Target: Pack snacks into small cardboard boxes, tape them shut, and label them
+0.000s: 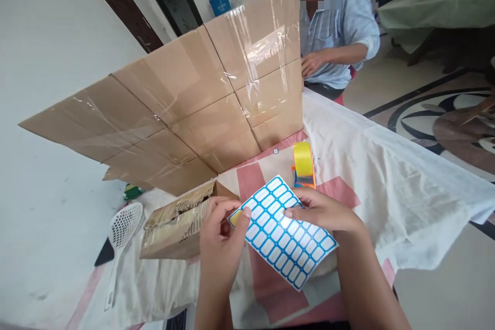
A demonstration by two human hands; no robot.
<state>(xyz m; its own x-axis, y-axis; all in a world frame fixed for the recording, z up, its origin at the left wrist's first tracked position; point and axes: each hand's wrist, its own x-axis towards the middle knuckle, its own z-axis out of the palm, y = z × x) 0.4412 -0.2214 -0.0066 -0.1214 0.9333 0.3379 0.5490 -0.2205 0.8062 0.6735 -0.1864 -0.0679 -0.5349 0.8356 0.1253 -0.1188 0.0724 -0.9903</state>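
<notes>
A table draped in a white cloth with pink rectangular patches point(386, 175) is filling most of the view. Standing across its far half, a large screen of flattened brown cardboard panels joined with clear packing tape point(185, 98) is leaning upright and blocking the space behind it. Beyond the screen's right end, another person in a light blue shirt point(340, 26) is sitting at the table's far side, with one hand point(311, 64) resting near the cardboard's edge.

Nearer the camera, a small brown corrugated cardboard box with a torn, ragged top point(174, 227) is lying on the cloth just left of the wearer's hands. Further left, a white plastic slotted spoon with a long handle point(119, 242) is lying at the table's edge, well apart from the box.

In front of the chest, above the near part of the cloth, a rectangular sheet of white adhesive labels with blue borders point(286, 240) is being held tilted between both hands. The right hand point(328, 214) is gripping the sheet's upper edge, thumb on the face and fingers curled behind. The left hand point(220, 240) is pinching the sheet's upper left corner, thumb and forefinger closed together on that corner, where a yellowish patch is showing; whether a label is lifting there cannot be told.

Just beyond the sheet, a small orange tape dispenser carrying a roll of yellow tape point(303, 165) is standing on the cloth, close to the right hand but not touching it.
</notes>
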